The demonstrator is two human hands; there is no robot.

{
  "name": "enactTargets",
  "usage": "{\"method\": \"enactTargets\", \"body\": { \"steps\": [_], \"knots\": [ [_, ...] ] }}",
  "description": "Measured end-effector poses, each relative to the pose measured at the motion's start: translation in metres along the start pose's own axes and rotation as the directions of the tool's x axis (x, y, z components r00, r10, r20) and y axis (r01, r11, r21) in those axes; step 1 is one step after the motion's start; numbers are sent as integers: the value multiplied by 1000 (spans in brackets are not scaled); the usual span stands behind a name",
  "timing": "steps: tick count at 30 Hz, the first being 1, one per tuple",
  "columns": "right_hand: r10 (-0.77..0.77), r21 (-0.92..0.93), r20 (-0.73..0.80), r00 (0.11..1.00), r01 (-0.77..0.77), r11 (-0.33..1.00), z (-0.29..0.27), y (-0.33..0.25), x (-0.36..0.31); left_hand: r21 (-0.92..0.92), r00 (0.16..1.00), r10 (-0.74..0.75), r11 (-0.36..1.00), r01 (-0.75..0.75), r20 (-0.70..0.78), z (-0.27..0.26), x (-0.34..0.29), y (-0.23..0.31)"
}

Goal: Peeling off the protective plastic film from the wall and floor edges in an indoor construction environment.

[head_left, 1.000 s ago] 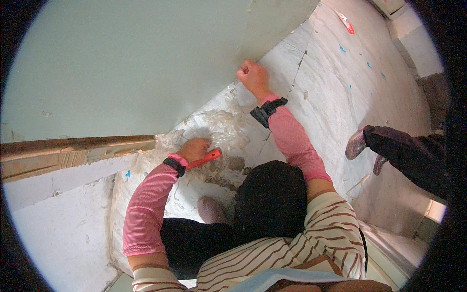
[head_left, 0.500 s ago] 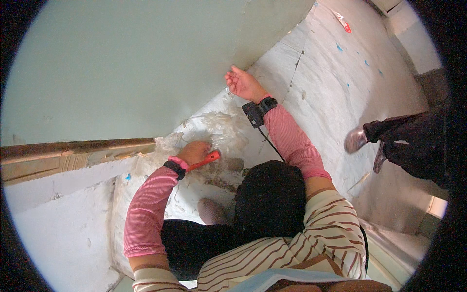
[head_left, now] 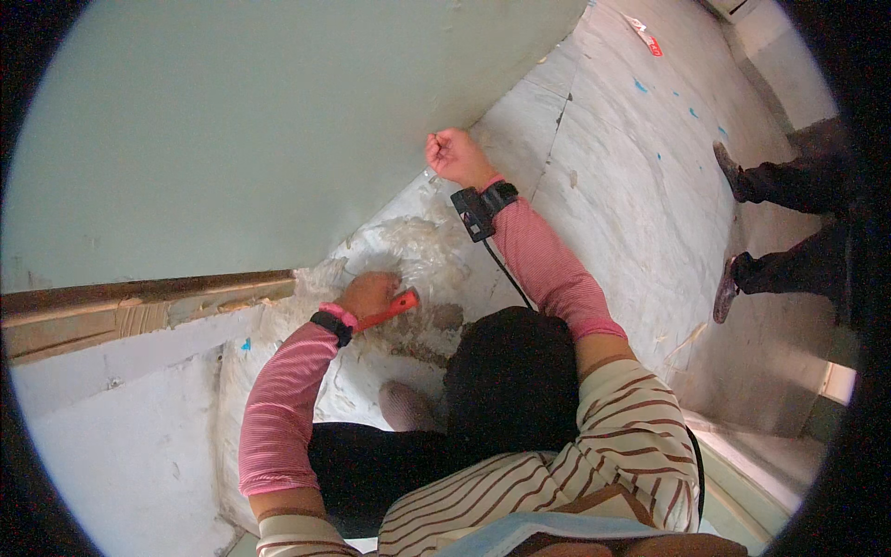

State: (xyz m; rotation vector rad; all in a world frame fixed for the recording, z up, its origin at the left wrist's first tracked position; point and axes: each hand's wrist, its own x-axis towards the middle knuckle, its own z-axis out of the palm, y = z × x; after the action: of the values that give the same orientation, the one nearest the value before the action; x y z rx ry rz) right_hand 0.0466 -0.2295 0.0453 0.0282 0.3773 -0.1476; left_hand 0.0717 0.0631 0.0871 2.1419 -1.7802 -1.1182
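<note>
My left hand [head_left: 373, 295] is wrapped round a red-handled tool [head_left: 401, 304]; the handle's end points to the right and its working end is hidden. This hand is low, by the corner of a pale green panel [head_left: 232, 121]. Further up, my right hand [head_left: 455, 156] is closed with curled fingers beside the panel's lower edge. Whether anything is in those fingers I cannot make out. Crumpled clear plastic film [head_left: 422, 243] lies between my two hands along the panel's base.
A wooden strip [head_left: 139, 311] runs under the panel at left, above a white wall face [head_left: 130, 418]. At right stand another person's dark-trousered legs [head_left: 789, 269]. Blue scraps [head_left: 640, 85] and a red-and-white packet [head_left: 650, 39] lie on the grey tiled floor [head_left: 603, 186].
My right hand has shifted slightly left and its fingers are curled tighter. My left hand has barely moved with the red-handled tool. The other person's feet have moved farther apart.
</note>
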Motion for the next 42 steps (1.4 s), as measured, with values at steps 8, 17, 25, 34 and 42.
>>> {"method": "enactTargets", "body": {
  "steps": [8,17,25,34,42],
  "knots": [
    [-146,135,-73,987,155,979,6,11,9,-137,993,-115,983,118,30,32,-2,-50],
    [-165,287,103,981,129,949,-4,15,-2,13,998,-58,998,58,-19,15,-3,-27],
    [9,223,-11,1000,-6,975,-10,-1,0,-19,998,-39,999,40,41,9,5,-19],
    [9,137,-103,995,5,991,-3,-5,-3,-83,999,-47,995,46,-11,19,8,-26],
    [-140,105,36,989,136,985,6,1,-10,-67,996,50,996,-55,-71,18,10,-18]
  ]
}}
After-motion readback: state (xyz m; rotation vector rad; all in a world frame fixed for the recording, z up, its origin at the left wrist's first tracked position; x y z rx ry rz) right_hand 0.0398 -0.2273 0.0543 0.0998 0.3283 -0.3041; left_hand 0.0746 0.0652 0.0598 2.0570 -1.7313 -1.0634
